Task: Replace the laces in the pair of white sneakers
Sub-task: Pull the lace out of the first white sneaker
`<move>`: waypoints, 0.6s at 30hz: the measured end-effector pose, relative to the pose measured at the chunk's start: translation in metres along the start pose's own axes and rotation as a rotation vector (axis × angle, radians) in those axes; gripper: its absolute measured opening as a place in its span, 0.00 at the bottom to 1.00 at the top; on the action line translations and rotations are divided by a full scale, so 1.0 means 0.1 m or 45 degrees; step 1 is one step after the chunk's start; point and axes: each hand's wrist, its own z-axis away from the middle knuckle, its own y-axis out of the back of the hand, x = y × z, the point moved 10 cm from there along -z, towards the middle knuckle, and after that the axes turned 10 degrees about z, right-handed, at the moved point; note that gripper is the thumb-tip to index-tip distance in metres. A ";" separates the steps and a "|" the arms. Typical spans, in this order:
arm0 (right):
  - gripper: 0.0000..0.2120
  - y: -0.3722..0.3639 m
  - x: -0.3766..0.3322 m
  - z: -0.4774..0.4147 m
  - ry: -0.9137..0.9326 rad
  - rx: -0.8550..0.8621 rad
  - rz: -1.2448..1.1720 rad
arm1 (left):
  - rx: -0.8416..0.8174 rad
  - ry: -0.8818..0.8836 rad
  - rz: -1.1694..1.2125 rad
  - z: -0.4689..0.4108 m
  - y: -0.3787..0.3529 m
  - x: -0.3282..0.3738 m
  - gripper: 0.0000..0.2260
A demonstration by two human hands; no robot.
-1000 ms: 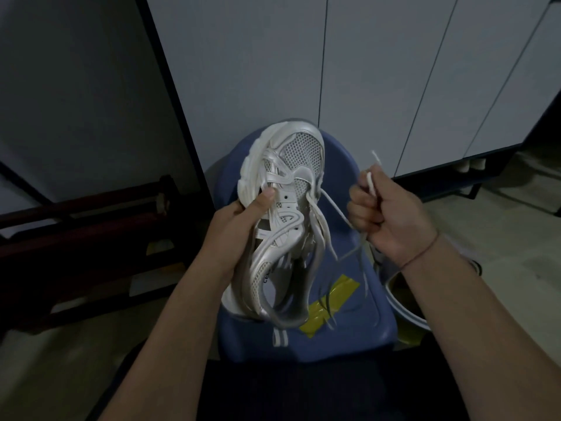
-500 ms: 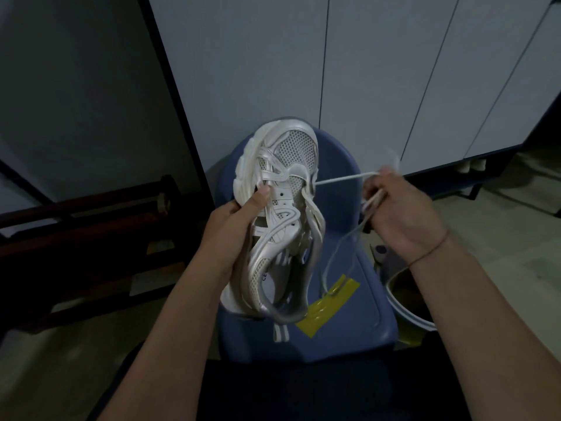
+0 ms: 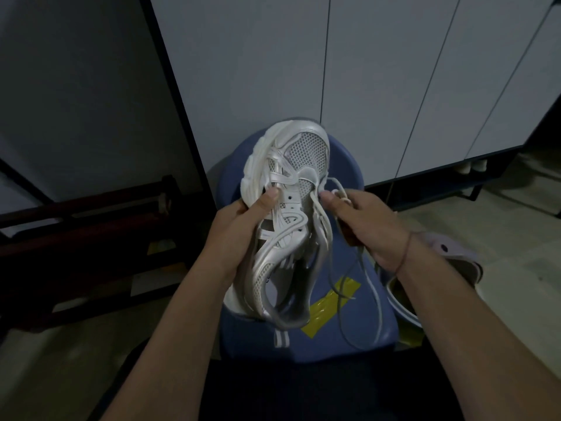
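The white mesh sneaker (image 3: 291, 183) is held up, toe pointing away, in the left hand (image 3: 239, 226), which grips its outer side with the thumb pressed on the upper beside the eyelets. Just across the tongue, the right hand (image 3: 364, 226) pinches the white lace (image 3: 379, 305) at the shoe's eyelet row. From that hand the lace hangs in a long slack loop. Below both hands sits a blue plastic chair (image 3: 349, 335) with a yellow tape patch (image 3: 331, 305) on its seat. A thin cord (image 3: 405, 247) circles the right wrist. Past that wrist lies a pale lilac clog (image 3: 455, 250). Beyond the hands stand white cabinet doors (image 3: 379, 71).
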 end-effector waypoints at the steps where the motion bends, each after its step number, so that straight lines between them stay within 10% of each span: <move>1: 0.16 0.00 -0.03 0.00 0.029 0.017 0.034 | 0.000 0.001 0.001 0.00 0.00 0.00 0.16; 12: 0.28 0.37 0.14 -0.10 -0.081 0.116 -1.541 | 0.047 -0.026 -0.008 -0.05 0.11 0.04 0.16; 18: 0.17 0.15 0.17 -0.08 -0.179 0.025 -0.865 | 0.018 0.001 0.001 -0.03 0.03 -0.01 0.16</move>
